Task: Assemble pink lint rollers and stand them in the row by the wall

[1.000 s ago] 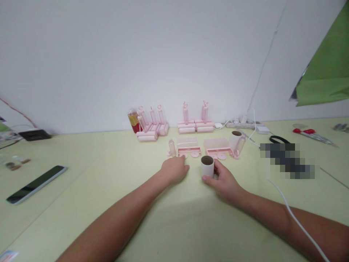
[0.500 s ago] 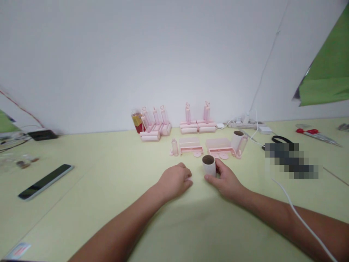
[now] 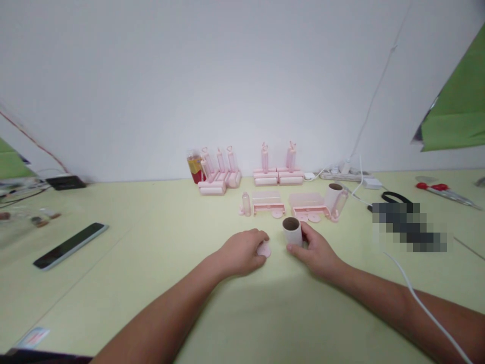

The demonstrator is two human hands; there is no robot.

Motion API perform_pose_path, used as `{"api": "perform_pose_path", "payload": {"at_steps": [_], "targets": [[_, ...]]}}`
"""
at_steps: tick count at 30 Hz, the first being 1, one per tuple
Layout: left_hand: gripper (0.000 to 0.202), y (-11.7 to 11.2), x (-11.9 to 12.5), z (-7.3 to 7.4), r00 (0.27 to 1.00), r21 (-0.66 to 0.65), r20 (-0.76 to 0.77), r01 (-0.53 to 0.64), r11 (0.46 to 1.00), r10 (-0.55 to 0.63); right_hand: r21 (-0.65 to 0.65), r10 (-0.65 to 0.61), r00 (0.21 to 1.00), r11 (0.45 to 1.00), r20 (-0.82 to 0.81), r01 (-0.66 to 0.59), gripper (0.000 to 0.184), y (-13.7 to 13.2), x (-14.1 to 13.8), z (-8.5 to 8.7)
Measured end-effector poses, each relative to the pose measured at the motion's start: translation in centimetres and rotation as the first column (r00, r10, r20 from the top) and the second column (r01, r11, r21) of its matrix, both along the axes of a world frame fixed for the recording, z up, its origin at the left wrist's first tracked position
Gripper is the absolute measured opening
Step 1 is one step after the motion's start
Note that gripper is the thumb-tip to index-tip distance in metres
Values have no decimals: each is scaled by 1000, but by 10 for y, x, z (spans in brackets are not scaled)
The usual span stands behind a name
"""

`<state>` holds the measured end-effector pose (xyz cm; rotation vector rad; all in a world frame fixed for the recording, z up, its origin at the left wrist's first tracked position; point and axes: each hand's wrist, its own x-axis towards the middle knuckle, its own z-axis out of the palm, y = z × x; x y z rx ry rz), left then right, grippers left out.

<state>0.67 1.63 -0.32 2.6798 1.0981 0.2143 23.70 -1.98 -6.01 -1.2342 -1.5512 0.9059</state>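
My left hand [image 3: 244, 253] is curled round a small pale pink disc [image 3: 264, 248] low over the table, with its thumb and fingers at the disc's edges. My right hand [image 3: 316, 250] grips a white roll with a brown cardboard core [image 3: 293, 235], its hollow end facing up and tilted a little toward me. Just beyond the hands are two open pink cases [image 3: 269, 207] with clear lids, and several flat pink discs [image 3: 278, 214] lie by them. A clear pink tube [image 3: 246, 205] stands left of the cases. Another white roll [image 3: 333, 197] stands at their right, behind a second clear tube [image 3: 341, 203].
Several assembled pink pieces [image 3: 265, 177] line the wall beside a red and yellow can [image 3: 195, 169]. A phone [image 3: 71, 246] lies at left. On the right are a power strip [image 3: 341, 175], red-handled scissors [image 3: 447, 192], a blurred-out dark object and a white cable [image 3: 407, 280].
The pink disc in my left hand shows more now, as the fingers have shifted. My right hand still holds the roll. The whole view has shifted slightly.
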Motion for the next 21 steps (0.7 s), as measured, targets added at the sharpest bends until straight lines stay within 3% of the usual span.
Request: {"api": "perform_pose_path", "payload": {"at_steps": [3, 6, 11, 14, 21], "targets": [[29, 1, 1, -1, 995, -7, 83, -61, 998, 61, 7, 20, 1000, 1000, -10, -20, 40, -1, -1, 2], [20, 0, 2, 0, 957, -6, 283, -69, 998, 68, 56, 23, 999, 998, 25, -25, 45, -3, -2, 1], [11, -7, 7, 3, 781, 88, 618, 47, 995, -91, 220, 17, 986, 974, 168, -55, 47, -5, 0, 0], [11, -12, 10, 4, 751, 113, 647, 74, 991, -129, 268, 14, 971, 960, 238, -79, 48, -6, 0, 1], [15, -13, 11, 3, 757, 112, 636, 101, 989, -150, 286, 0, 959, 954, 284, -84, 50, -9, -1, 3]]}}
